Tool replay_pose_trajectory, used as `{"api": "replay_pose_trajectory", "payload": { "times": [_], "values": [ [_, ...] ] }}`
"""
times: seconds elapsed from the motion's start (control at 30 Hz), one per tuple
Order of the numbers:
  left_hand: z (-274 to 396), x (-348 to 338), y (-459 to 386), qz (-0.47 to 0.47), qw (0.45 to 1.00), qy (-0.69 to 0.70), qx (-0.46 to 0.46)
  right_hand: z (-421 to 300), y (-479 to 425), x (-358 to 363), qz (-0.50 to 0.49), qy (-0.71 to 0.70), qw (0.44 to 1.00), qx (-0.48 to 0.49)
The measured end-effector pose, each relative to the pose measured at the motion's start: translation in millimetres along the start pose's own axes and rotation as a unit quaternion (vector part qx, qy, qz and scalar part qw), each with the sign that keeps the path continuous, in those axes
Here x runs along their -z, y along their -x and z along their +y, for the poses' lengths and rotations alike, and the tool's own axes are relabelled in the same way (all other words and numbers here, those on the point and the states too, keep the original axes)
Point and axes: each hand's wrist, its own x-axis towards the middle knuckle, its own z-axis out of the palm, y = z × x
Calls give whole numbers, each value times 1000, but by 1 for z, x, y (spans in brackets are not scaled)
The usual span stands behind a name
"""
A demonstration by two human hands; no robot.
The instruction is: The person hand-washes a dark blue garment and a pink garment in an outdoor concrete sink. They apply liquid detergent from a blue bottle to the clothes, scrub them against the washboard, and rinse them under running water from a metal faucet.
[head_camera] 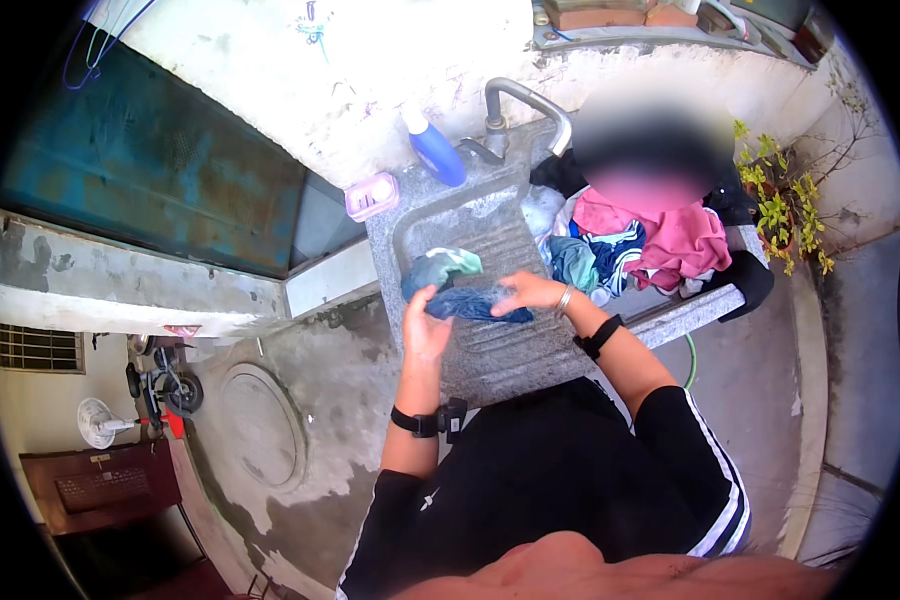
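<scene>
A wet dark blue cloth (476, 303) stretches between my two hands over the ribbed washboard slab (495, 360) of a stone laundry sink. My left hand (426, 330) grips its left end, fingers curled around the edge. At the other end, the thumb and fingers of my right hand (529, 292) hold the fabric. Just behind my left fingers lies a bunched teal and pale green cloth (441, 268); whether it joins the blue one I cannot tell. To the right, the basin holds a heap of clothes: a pink garment (686, 240), a navy-and-white striped one (619, 255) and teal fabric (572, 262).
A metal faucet (525, 105) rises at the back of the sink. Beside it stand a blue bottle (439, 154) and a pink soap dish (373, 196). Black cloth (750, 285) hangs over the right rim, near a potted plant (780, 202). A blurred patch hides the basin's back.
</scene>
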Motion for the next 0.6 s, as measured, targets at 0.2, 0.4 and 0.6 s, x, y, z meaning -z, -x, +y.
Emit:
{"api": "replay_pose_trajectory", "payload": {
  "times": [0.2, 0.4, 0.6],
  "values": [
    [-3, 29, 0, -11, 999, 38, 2, 10, -5, 8, 297, -340, 891, 43],
    [-44, 49, -24, -254, 944, 101, 183, -42, -11, -101, 190, 152, 936, 254],
    [-67, 31, -25, -53, 982, 85, 158, -11, -37, -51, 390, 256, 881, 80]
  ]
}}
